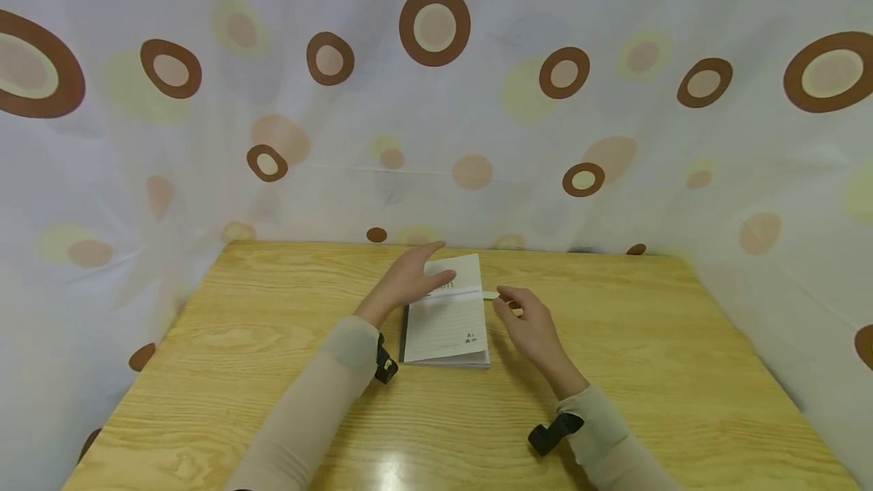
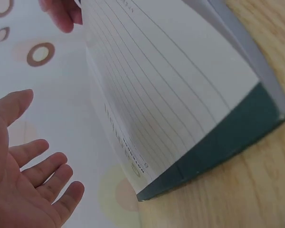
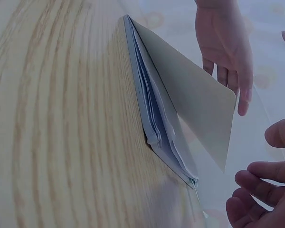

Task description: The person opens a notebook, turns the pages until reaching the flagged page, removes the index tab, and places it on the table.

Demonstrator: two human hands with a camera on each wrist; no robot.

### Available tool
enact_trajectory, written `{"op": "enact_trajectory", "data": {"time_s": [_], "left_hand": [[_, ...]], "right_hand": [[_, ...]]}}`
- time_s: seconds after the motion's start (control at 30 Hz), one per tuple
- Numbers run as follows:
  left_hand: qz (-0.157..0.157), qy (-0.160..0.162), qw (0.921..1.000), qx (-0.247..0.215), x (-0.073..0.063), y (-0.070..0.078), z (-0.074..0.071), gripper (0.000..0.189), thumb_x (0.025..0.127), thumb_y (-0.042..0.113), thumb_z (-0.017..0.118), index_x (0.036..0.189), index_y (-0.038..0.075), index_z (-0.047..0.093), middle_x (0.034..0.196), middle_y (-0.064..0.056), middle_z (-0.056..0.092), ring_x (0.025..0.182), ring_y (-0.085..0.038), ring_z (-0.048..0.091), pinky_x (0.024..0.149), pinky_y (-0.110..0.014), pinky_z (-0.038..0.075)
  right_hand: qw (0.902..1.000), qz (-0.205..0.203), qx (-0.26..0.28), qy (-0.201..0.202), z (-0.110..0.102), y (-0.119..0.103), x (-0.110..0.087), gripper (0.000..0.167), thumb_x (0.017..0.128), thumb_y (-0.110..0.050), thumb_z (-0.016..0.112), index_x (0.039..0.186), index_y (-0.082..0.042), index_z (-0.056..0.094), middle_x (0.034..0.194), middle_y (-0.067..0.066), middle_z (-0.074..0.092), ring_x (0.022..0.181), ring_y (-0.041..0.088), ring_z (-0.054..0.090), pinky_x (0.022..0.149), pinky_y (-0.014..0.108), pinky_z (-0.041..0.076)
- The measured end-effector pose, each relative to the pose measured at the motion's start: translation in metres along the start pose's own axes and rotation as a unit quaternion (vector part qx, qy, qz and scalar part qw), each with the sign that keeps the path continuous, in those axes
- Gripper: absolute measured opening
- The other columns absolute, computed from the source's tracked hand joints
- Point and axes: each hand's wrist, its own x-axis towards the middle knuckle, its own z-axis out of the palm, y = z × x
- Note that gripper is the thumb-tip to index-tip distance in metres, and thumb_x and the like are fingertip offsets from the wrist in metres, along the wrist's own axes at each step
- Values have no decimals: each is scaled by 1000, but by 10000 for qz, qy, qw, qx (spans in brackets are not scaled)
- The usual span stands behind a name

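From right wrist, underside of lifted notebook cover (image 3: 190, 80); from left, green spine (image 2: 213, 143); left hand (image 1: 411, 276), right hand (image 1: 535, 324) relaxed, unclosed.

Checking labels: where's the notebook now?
In the head view, the notebook lies on the table below frame center, partly hidden by the left hand, left of the right hand.

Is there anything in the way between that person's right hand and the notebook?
Only a slim pale strip, which sticks out from the notebook toward the right hand. It looks too thin to block much; nothing else visible stands between them.
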Motion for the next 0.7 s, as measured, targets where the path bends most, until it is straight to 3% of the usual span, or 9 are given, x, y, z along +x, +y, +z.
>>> {"op": "enact_trajectory", "data": {"time_s": [0.17,0.4,0.53,0.7], "left_hand": [[39,-101,9999,-13,8,3,2,68,98,42,61,155,16,35,156,-5,37,143,-28,32,113,-47,29],[199,-231,9995,-13,16,12,6,69,97,44,61,154,15,35,156,-5,36,143,-26,31,114,-45,29],[237,-319,9992,9,19,18,11,69,97,45,60,154,15,35,156,-5,36,143,-25,32,114,-44,29],[252,-461,9986,99,24,22,18,68,98,45,59,154,16,35,157,-4,36,143,-23,32,114,-41,29]], "right_hand": [[9999,170,-32,7,3,-1,0,39,103,-26,55,135,-3,58,113,12,62,97,24,55,81,39,47],[9988,228,424,61,6,0,3,37,101,-27,59,128,-2,63,84,8,60,69,17,52,59,26,44],[9981,307,537,-13,8,-3,2,34,101,-26,60,122,0,66,78,10,62,67,18,57,55,25,44],[9975,420,568,-83,10,-5,0,32,101,-25,59,117,0,68,82,17,66,75,21,63,64,27,49]]}}
